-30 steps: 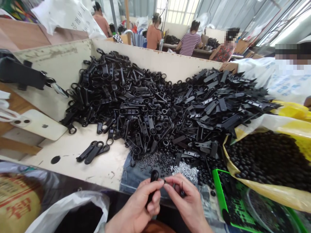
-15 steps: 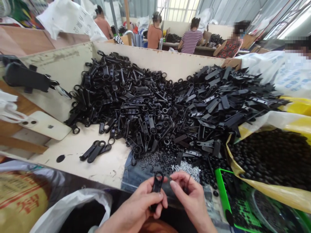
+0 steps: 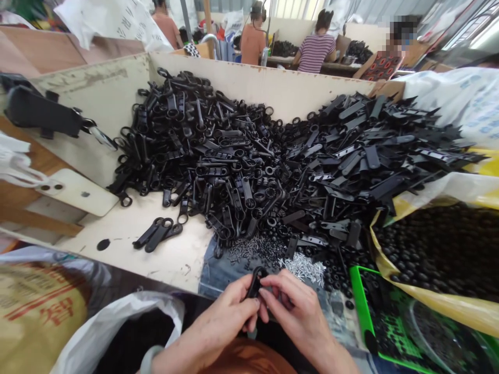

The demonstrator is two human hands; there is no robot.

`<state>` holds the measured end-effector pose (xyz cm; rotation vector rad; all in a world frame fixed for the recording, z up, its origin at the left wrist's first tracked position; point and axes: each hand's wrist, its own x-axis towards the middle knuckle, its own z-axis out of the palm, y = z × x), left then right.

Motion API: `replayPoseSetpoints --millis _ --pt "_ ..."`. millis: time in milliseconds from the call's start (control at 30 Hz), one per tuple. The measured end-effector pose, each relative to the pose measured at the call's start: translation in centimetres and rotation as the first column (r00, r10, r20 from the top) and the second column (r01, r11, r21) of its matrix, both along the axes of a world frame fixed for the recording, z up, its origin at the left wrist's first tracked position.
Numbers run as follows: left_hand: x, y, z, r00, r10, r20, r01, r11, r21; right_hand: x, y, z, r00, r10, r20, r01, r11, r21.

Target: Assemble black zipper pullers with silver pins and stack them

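At the lower centre of the frame, the left hand [image 3: 230, 311] grips a black handle [image 3: 254, 288], ring end up, by the front edge of the counter [image 3: 187, 254]. The right hand [image 3: 298, 306] has its fingers bent in at that ring (whether they pinch some small piece, I cannot tell). Just beyond, silver pins [image 3: 306, 267] lie near a blue cloth [image 3: 212, 278]. The widest open patch of counter is left of centre, broken by a few loose handles [image 3: 158, 236]; a heap of black parts [image 3: 202, 150] crowds the middle. At lower right, a green tray [image 3: 360, 296] narrows the room; at lower left, a white bag [image 3: 91, 324] gapes below the front edge.
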<state>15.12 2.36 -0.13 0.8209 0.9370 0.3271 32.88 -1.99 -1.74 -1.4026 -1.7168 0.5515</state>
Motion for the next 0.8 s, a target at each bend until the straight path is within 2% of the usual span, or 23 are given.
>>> replayPoseSetpoints --millis 133,267,367,467,600,700,800 --pt "-0.2 0.1 -0.1 0.999 -0.038 -0.039 0.040 0.998 0.056 -0.6 -0.6 -0.3 1.000 -0.019 -0.021 0.020 0.999 0.037" --pt "-0.6 0.0 -1.3 0.996 -0.066 -0.053 0.071 0.993 0.098 -0.9 -1.0 -0.7 0.999 -0.027 -0.021 0.027 0.999 0.037" --pt "-0.8 -0.2 -2.3 0.996 -0.050 -0.071 0.059 0.990 0.128 -0.8 -1.1 -0.7 1.000 -0.012 0.022 0.012 1.000 0.015" --pt "-1.0 -0.1 -2.5 0.989 -0.107 -0.104 0.129 0.966 0.225 -0.6 -1.1 -0.5 0.995 0.019 0.099 -0.019 1.000 -0.001" --pt "-0.9 0.1 -2.3 0.970 -0.164 -0.182 0.214 0.927 0.309 -0.2 -1.1 0.0 0.983 0.059 0.175 -0.049 0.997 -0.058" --pt "-1.0 0.1 -2.5 0.968 -0.155 -0.196 0.214 0.918 0.334 0.1 -1.4 0.7 0.978 0.095 0.186 -0.072 0.990 -0.123" --pt "-1.0 0.1 -2.9 0.972 -0.149 -0.180 0.201 0.926 0.320 0.6 -2.1 1.3 0.986 0.047 0.158 -0.018 0.983 -0.182"
